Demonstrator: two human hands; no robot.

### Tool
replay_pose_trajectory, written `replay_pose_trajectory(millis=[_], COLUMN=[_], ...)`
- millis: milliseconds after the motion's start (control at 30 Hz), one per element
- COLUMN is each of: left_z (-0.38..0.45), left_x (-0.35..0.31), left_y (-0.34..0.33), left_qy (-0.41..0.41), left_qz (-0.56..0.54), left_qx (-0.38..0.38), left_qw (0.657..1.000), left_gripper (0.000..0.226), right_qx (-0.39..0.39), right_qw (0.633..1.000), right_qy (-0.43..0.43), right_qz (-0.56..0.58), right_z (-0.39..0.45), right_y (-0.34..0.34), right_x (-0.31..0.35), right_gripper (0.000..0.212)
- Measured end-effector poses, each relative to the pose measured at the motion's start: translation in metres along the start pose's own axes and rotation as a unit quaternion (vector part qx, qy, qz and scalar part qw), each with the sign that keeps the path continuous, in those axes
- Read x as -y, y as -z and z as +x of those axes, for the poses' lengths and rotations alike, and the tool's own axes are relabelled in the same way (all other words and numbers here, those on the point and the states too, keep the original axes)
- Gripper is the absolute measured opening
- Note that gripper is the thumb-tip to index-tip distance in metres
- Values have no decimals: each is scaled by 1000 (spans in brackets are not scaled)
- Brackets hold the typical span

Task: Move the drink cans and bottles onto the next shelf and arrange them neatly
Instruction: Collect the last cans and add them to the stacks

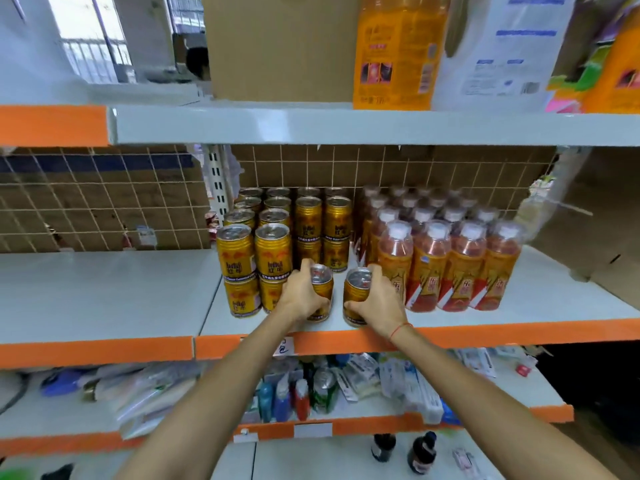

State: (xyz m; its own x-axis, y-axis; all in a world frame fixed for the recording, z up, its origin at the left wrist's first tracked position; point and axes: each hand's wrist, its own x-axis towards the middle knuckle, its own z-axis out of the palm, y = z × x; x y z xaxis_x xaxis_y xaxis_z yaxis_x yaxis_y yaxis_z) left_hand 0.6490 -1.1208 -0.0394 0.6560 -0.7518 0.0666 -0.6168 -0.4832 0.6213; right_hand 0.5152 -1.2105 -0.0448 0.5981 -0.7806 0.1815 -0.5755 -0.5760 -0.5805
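Left bay of the shelf (104, 292) is bare front to back, so I've got free room there. On my bay, stacked cans (254, 261) wall off the left and back; bottles (446, 258) block the right. Only gap is the front-edge strip btwn them, and my left hand (301, 296) and right hand (375, 299) fill it w/ a can each. Upper shelf edge (346, 128) caps headroom.

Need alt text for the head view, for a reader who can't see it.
Each hand, left and right, grips one gold can, left can and right can, at the front of a grey shelf. Stacked gold cans stand to the left, bottles to the right; the next shelf lies left.
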Motion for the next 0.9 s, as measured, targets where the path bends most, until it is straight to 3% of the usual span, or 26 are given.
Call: replay_pose_trajectory(millis=[233, 400, 533, 633, 733, 900], left_z=[-1, 2, 9, 22, 37, 56], left_x=[7, 5, -14, -31, -47, -55], left_y=[-7, 3, 29, 52, 71, 73], left_qy=[-2, -48, -111, -142, -182, -192], left_qz=[10, 78, 203, 273, 312, 373], left_qx=[-1, 24, 66, 124, 184, 218], left_qw=[1000, 996, 971, 943, 914, 881], left_gripper=[81, 74, 45, 31, 39, 54], right_qx=[20, 51, 182, 249, 262, 296], right_qw=[1000, 998, 976, 947, 929, 908], right_qy=[-8, 6, 15, 45, 87, 116], right_qz=[-5, -34, -122, -198, -246, -273], right_z=[0, 7, 23, 38, 53, 58], right_y=[-12, -8, 19, 53, 71, 71], right_x=[2, 4, 12, 28, 40, 43], right_gripper=[75, 76, 70, 45, 56, 74])
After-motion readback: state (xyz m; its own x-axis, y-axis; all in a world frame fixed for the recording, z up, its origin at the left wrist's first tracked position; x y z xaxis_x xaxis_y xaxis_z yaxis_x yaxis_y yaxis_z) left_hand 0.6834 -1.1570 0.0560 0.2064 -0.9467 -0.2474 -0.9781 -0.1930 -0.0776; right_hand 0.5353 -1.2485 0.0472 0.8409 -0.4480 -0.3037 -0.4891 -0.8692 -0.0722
